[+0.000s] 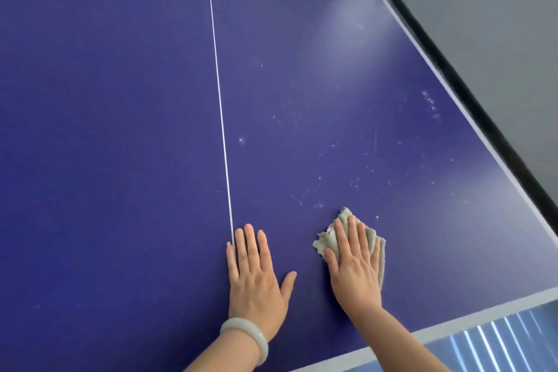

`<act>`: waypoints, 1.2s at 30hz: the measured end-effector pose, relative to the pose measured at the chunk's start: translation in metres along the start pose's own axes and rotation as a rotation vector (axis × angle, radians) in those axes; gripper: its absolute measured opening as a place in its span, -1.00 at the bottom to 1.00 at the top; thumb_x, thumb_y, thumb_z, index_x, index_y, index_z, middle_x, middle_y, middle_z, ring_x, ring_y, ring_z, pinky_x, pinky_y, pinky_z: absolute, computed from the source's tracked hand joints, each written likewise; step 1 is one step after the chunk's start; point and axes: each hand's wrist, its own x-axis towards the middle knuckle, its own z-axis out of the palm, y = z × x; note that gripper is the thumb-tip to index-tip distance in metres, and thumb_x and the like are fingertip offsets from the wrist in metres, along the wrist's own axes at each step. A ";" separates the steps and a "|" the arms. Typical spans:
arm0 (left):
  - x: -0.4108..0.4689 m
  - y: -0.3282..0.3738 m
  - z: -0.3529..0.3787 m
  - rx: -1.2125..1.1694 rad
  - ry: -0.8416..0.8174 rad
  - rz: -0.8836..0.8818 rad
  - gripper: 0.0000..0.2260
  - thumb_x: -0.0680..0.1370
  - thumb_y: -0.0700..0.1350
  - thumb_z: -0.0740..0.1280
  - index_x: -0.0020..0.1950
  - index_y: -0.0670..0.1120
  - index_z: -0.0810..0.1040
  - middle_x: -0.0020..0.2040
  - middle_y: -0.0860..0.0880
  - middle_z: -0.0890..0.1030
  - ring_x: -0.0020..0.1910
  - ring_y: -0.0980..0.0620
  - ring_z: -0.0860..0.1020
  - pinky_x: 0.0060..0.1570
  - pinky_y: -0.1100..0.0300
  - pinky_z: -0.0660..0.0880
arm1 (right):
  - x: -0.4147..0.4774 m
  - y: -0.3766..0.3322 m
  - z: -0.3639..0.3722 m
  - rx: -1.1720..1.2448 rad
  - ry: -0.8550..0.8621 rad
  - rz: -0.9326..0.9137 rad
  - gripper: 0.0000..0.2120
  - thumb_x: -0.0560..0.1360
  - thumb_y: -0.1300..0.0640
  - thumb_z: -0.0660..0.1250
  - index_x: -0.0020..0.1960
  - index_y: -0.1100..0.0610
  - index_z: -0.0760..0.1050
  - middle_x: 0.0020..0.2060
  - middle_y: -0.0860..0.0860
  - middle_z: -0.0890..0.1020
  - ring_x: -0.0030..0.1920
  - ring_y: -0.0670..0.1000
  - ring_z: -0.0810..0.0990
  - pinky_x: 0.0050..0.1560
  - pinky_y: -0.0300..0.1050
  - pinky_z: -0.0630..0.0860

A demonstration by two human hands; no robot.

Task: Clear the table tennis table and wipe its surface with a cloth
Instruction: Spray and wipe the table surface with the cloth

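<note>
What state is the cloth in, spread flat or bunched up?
Bunched up: the cloth shows crumpled folds and ragged edges around the right hand, which presses it flat-fingered onto the table.

- The left hand (256, 278) lies flat, palm down, with its fingers straight and close together and its thumb spread out to the right.
- A pale, smooth, round bangle (246, 338) circles the left wrist.
- The right hand (354, 269) lies palm down, its straight fingers pressing on a crumpled grey-beige cloth (327, 240).
- Both forearms are bare and reach in from the lower edge; the hands are side by side, not touching.
</note>
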 end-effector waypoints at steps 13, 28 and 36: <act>0.003 0.002 0.019 0.130 0.115 -0.016 -0.30 0.60 0.20 -0.06 0.55 -0.28 0.13 0.58 -0.31 0.05 0.57 -0.28 0.01 0.47 -0.27 0.14 | 0.053 -0.060 0.002 -0.057 -0.135 -0.592 -0.44 0.64 -0.19 -0.13 0.61 -0.11 -0.09 0.60 -0.11 -0.13 0.58 -0.05 -0.27 0.52 0.08 -0.32; 0.002 0.002 0.026 0.220 0.196 -0.048 -0.34 0.62 0.16 -0.09 0.57 -0.26 0.13 0.58 -0.28 0.08 0.58 -0.25 0.04 0.50 -0.22 0.10 | 0.081 -0.003 -0.011 0.002 0.066 0.016 -0.41 0.62 -0.09 -0.07 0.61 0.02 -0.05 0.59 0.04 -0.01 0.58 0.10 -0.05 0.53 0.21 -0.13; 0.001 0.001 0.027 0.221 0.222 -0.038 -0.36 0.61 0.13 -0.09 0.57 -0.26 0.13 0.58 -0.28 0.10 0.57 -0.25 0.05 0.50 -0.22 0.11 | 0.077 0.041 -0.019 -0.173 -0.005 -0.562 -0.47 0.64 -0.18 -0.07 0.58 -0.10 0.08 0.59 -0.11 0.02 0.58 -0.03 -0.03 0.54 0.09 -0.04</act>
